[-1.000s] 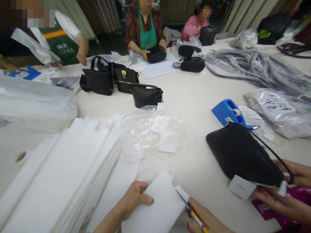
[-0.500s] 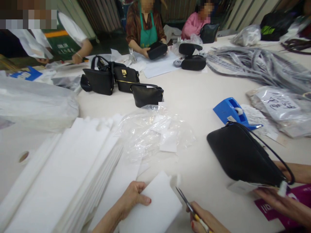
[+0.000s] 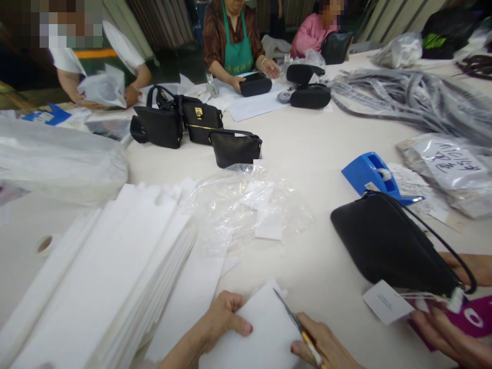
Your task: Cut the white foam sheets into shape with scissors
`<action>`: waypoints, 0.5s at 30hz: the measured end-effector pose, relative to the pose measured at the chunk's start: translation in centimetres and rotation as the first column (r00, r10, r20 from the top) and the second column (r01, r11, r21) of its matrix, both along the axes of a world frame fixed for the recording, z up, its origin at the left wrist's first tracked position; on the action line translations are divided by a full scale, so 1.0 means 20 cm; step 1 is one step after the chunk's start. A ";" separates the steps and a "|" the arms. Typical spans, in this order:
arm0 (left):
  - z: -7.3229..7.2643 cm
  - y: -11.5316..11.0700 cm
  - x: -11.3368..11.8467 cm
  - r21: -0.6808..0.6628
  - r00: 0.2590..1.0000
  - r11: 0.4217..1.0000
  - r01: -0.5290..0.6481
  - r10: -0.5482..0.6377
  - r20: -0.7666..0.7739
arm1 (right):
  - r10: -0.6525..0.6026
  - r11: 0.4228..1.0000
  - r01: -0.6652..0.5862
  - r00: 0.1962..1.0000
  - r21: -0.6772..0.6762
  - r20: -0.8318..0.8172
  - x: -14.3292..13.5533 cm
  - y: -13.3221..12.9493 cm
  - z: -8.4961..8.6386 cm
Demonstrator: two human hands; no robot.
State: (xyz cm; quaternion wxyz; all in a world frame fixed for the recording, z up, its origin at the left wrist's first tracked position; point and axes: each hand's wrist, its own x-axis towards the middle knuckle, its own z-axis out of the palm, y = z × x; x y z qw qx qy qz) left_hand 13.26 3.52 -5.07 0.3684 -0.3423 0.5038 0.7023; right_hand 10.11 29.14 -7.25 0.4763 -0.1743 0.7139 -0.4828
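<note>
The left hand [image 3: 225, 320] pinches the left edge of a white sheet [image 3: 261, 333], thumb on top, at the near edge of the table [image 3: 315, 148]. The right hand [image 3: 326, 348] is closed around scissors [image 3: 294, 320]; the blades cross the sheet's right edge. A stack of white sheets [image 3: 103, 277] lies left of the held sheet. A clear plastic bag [image 3: 246, 205] lies beyond it. At the right, a co-worker's hand [image 3: 446, 335] touches a black bag [image 3: 388, 246] bearing a white tag [image 3: 386, 302].
</note>
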 end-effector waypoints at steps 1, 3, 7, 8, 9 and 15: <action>0.00 0.00 0.00 -0.002 1.000 1.000 0.005 -0.005 0.002 | 0.003 1.000 -0.003 1.000 -0.015 0.001 0.01 0.00 -0.02; 0.00 0.00 0.00 -0.005 1.000 1.000 0.015 -0.015 0.013 | 0.015 0.999 -0.015 1.000 -0.048 0.005 0.03 0.01 -0.05; 0.00 -0.01 0.00 -0.009 1.000 1.000 0.009 -0.009 0.027 | 0.014 0.997 -0.010 0.999 -0.074 0.044 0.03 0.03 -0.01; 0.00 -0.02 0.00 -0.003 1.000 1.000 0.000 0.000 0.015 | 0.018 0.997 -0.014 0.999 -0.077 0.047 0.02 0.04 0.01; 0.00 -0.03 0.00 0.000 1.000 1.000 -0.010 0.010 0.005 | 0.029 0.997 -0.025 0.998 -0.070 0.052 0.02 0.04 0.03; 0.01 -0.03 0.00 -0.006 0.999 1.000 0.027 -0.027 0.019 | 0.114 0.991 -0.121 0.989 0.066 0.094 -0.06 0.00 0.16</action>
